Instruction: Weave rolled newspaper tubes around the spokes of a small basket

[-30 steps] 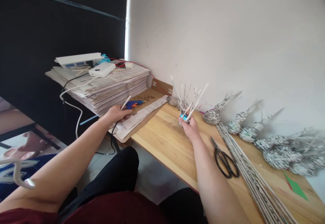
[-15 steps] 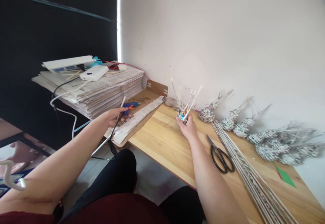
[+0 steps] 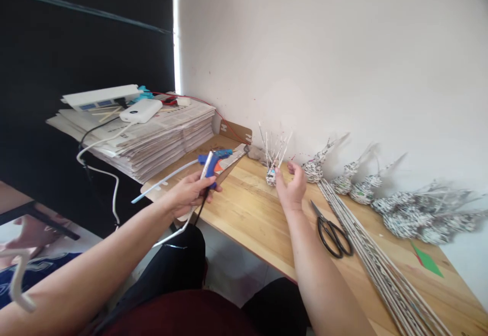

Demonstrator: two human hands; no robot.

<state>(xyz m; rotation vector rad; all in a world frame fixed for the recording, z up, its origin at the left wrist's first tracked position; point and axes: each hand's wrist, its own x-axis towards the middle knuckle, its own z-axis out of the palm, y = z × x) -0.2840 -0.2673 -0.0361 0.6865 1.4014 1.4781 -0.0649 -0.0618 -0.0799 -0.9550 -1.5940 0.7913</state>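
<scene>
My left hand (image 3: 192, 193) is wrapped round a blue hot glue gun (image 3: 218, 159) with an orange trigger, held up over the table's left edge. A long translucent glue stick (image 3: 163, 180) sticks out of its back. The same hand also has a thin white paper stick (image 3: 206, 165), which runs down past the fingers. My right hand (image 3: 292, 186) is open, its thumb and fingers apart, just right of a small woven newspaper vessel (image 3: 271, 175). That vessel stands upright with several loose paper spokes pointing up. Whether the thumb touches it I cannot tell.
Black-handled scissors (image 3: 331, 232) and a bundle of rolled paper sticks (image 3: 369, 247) lie right of my right forearm. Several woven paper pieces (image 3: 404, 214) line the wall. At left, a newspaper stack (image 3: 171, 135) bears a power strip (image 3: 102, 97) and a white power bank (image 3: 142, 110).
My left hand has lifted the glue gun from the cardboard and brought it right. My right hand has let go of the woven vessel, which now stands on the table.
</scene>
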